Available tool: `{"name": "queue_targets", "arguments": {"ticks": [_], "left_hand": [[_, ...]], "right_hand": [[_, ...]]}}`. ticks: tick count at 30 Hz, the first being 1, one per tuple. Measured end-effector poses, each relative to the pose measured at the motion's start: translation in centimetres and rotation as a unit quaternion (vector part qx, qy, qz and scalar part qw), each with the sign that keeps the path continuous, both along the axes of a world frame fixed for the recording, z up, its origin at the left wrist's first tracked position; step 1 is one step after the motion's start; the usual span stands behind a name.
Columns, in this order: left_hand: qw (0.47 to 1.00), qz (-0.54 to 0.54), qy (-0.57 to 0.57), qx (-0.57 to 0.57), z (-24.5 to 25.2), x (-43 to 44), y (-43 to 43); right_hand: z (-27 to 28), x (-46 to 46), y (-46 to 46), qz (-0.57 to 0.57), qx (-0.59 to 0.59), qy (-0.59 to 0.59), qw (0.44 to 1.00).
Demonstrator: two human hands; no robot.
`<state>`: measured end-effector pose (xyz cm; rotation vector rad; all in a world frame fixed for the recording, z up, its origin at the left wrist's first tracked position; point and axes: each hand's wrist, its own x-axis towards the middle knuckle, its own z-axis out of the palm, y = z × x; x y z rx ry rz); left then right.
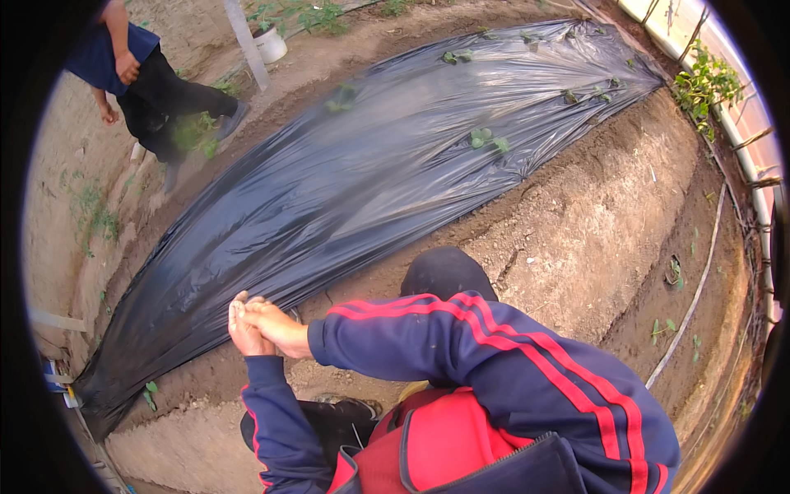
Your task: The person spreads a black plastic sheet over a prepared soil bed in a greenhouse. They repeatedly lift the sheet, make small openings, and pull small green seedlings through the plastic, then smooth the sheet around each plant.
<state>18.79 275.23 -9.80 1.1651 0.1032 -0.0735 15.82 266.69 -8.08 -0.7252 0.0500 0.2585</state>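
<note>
My left hand (245, 330) and my right hand (276, 323) are pressed together over the near edge of a black plastic mulch sheet (321, 191). My right fingers lie across the left palm or fingers. Whether anything small sits between them is hidden. The sheet covers a long raised soil bed, its surface creased and shiny. Green seedlings (489, 141) come up through it toward the far right. One small seedling (150, 395) grows in bare soil by the sheet's lower left edge.
Another person (166, 92) stands beyond the bed at upper left. A white bucket (270, 46) and a pale post (247, 46) are behind the sheet. Dry soil (574, 228) lies at right, with a thin hose (694, 302) past it. A leafy plant (706, 83) grows by the wall.
</note>
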Motion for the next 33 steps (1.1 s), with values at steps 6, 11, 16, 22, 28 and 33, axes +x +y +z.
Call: {"name": "queue_targets", "arguments": {"ticks": [6, 11, 16, 22, 28, 33], "left_hand": [[0.979, 0.086, 0.162, 0.083, -5.6, 5.5, 6.0], [0.775, -0.065, 0.117, 0.618, -6.9, 7.7, 13.2], [0.632, -0.144, -0.010, 0.762, -8.4, 7.2, 12.0], [0.664, -0.138, 0.026, 0.735, -7.7, 4.6, 9.1], [0.649, -0.155, 0.048, 0.744, -7.3, 5.0, 11.3], [0.647, -0.066, 0.069, 0.757, -4.0, 5.2, 16.1]], "right_hand": [[4.3, -1.8, -1.5, -0.020, -0.437, -0.279, 0.855], [9.4, -7.1, -2.3, 0.058, -0.323, -0.545, 0.772], [11.7, -9.6, -2.8, 0.111, -0.411, -0.594, 0.683], [13.0, -11.1, -1.4, 0.083, -0.392, -0.599, 0.693], [13.4, -11.8, -0.4, 0.237, -0.331, -0.381, 0.830], [15.9, -11.9, 1.1, 0.410, -0.147, -0.101, 0.894]]}}
